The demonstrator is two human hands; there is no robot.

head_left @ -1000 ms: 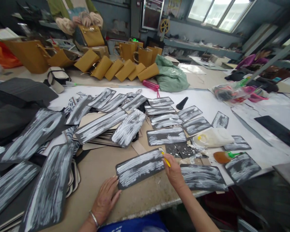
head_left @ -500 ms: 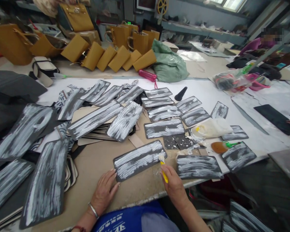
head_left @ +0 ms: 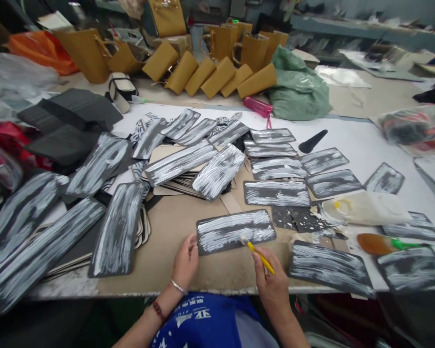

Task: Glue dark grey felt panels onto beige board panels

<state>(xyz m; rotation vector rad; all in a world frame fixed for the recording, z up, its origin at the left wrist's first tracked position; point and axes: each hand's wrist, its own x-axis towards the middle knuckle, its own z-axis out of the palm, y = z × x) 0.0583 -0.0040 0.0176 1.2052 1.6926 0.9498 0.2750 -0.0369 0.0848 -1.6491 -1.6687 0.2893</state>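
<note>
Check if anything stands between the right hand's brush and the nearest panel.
Nothing visible does. The right hand holds the yellow brush, its tip at the streaked panel; the left hand is at the panel's left end.

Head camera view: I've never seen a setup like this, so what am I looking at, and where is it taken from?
There is no machine here. One camera on a person's head looks forward and down at their bare hands. The right hand holds a yellow-handled brush, its tip on a dark panel streaked with white. The left hand is at that panel's left end. Around it on the worktable lie more white-streaked panels. Farther back are tan bags and a green plastic sack.
</note>
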